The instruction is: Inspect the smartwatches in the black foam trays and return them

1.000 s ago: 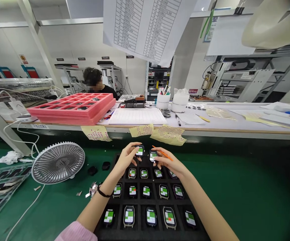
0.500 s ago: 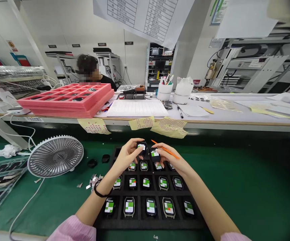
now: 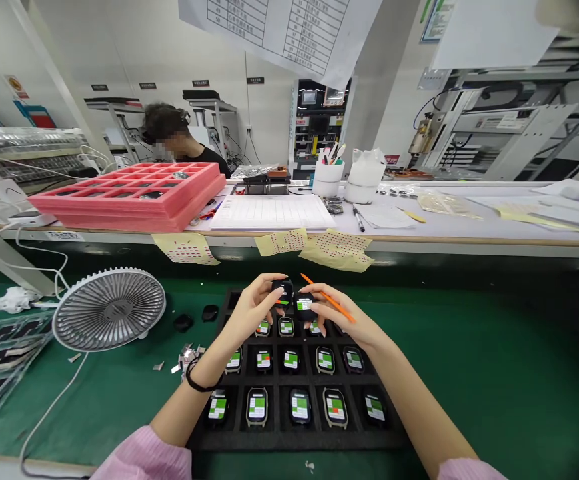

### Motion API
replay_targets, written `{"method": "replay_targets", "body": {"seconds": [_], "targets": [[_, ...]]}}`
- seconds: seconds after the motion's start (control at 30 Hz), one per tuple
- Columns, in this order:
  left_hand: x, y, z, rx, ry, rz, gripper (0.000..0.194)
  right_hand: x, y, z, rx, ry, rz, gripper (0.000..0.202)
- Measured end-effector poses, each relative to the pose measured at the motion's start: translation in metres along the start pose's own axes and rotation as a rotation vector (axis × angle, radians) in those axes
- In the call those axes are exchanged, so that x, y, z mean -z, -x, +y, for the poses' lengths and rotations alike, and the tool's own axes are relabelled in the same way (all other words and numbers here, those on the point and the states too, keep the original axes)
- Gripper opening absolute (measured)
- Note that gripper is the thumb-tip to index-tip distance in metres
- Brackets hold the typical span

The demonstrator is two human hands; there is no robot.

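Right watch (image 3: 300, 304) now nearer left watch (image 3: 286, 291) than a second ago. Left hand (image 3: 255, 305) and right hand (image 3: 347, 327) pinch one each, right also gripping orange stick (image 3: 327, 298), over black tray (image 3: 299, 440).

Single head-worn view from above, facing forward and down, hands (image 3: 252, 305) near, right edge perhaps too dark.

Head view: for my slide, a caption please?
Left hand holds a watch, right hand another watch and orange stick, over a tray of watches.
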State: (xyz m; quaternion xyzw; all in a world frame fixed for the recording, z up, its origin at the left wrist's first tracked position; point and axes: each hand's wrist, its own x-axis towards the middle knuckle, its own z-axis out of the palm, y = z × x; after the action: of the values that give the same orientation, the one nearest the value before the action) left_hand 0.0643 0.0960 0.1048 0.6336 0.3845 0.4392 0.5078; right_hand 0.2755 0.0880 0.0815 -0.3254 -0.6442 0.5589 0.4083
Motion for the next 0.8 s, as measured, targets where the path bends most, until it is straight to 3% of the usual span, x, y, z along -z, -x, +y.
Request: {"method": "replay_targets", "body": {"seconds": [0.33, 0.6, 0.7, 0.8], "targets": [[0.000, 0.006, 0.008, 0.014, 0.023, -0.042, 0.036, -0.007, 0.003, -0.008, -0.008, -0.022, 0.058, 0.024], [0.020, 0.010, 0.014, -0.048, 0.266, -0.371, 0.058, -0.008, 0.004, -0.013, -0.036, -0.152, 0.048, 0.023], [0.021, 0.010, 0.013, -0.057, 0.256, -0.336, 0.055, -0.008, 0.004, -0.012, -0.036, -0.174, 0.039, 0.023], [0.016, 0.010, 0.013, -0.049, 0.103, -0.251, 0.052, -0.008, 0.003, -0.010, -0.025, -0.130, 0.049, 0.024]]}}
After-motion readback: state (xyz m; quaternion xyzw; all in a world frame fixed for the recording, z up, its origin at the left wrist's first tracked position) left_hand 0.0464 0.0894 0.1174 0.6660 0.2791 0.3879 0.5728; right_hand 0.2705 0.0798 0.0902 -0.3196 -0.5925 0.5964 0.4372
